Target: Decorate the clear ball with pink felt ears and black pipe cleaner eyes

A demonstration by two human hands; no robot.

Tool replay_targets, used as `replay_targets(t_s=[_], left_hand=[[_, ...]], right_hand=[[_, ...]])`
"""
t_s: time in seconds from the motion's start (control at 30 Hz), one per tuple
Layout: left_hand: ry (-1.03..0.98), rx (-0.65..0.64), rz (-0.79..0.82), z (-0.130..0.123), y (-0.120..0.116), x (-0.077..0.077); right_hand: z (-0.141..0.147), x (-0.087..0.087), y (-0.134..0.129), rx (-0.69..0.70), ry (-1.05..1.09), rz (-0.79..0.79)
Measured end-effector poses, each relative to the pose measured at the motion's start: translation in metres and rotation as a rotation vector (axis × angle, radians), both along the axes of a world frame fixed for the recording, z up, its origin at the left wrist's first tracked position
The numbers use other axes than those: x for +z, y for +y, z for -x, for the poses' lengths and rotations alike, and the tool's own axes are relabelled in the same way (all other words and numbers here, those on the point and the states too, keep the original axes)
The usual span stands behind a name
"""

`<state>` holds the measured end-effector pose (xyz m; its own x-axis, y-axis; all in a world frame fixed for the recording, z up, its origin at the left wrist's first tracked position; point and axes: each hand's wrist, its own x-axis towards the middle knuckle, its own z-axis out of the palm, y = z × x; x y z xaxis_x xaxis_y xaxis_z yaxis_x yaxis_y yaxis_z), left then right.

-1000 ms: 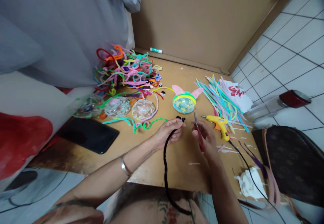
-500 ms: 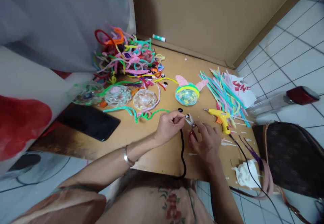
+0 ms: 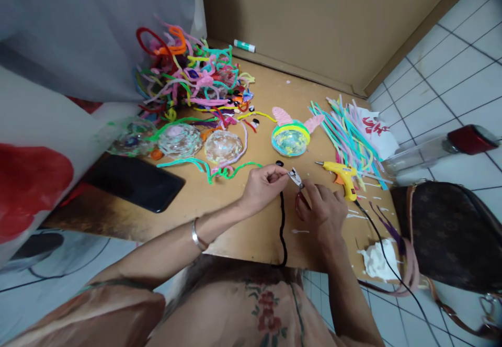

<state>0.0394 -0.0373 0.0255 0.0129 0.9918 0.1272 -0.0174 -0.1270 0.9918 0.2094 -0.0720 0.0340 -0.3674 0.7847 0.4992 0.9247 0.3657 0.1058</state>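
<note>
My left hand (image 3: 265,186) is closed in a pinch on a small black-and-white piece (image 3: 292,172), largely hidden by fingertips and blades. My right hand (image 3: 324,210) grips red-handled scissors (image 3: 297,178), their blades around that piece. A black pipe cleaner (image 3: 283,226) runs from beneath my left hand to the table's front edge; its upper end is hidden. Just beyond my left fingertips lies a small black oval (image 3: 279,163). Farther back sits a round, clear-looking ornament (image 3: 291,141) with a yellow and green band and two pink ears.
A yellow glue gun (image 3: 342,175) and a bundle of pastel pipe cleaners (image 3: 351,137) lie right. On the left are a tangled pipe-cleaner pile (image 3: 188,80), decorated round pieces (image 3: 223,146) and a black phone (image 3: 135,182). A brown bag (image 3: 451,242) stands beyond the right edge.
The scissor blades have come closer together around the small piece at my left fingertips. Both hands stay in nearly the same place; the view has shifted slightly.
</note>
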Motion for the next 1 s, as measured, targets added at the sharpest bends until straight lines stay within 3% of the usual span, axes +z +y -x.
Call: replay_targets(t_s=[0.2, 0.43, 0.7, 1.0], left_hand=[[0.025, 0.032, 0.028, 0.000, 0.000, -0.002], [0.001, 0.022, 0.065, 0.000, 0.001, 0.000], [-0.319, -0.054, 0.283, -0.002, 0.003, -0.001], [-0.618, -0.179, 0.491, -0.003, 0.003, 0.004]], right_hand=[[0.001, 0.012, -0.003, -0.024, -0.067, -0.043], [0.003, 0.012, -0.002, -0.009, -0.110, -0.011], [-0.002, 0.015, -0.002, 0.029, -0.142, -0.017], [-0.005, 0.002, 0.001, 0.072, -0.041, 0.020]])
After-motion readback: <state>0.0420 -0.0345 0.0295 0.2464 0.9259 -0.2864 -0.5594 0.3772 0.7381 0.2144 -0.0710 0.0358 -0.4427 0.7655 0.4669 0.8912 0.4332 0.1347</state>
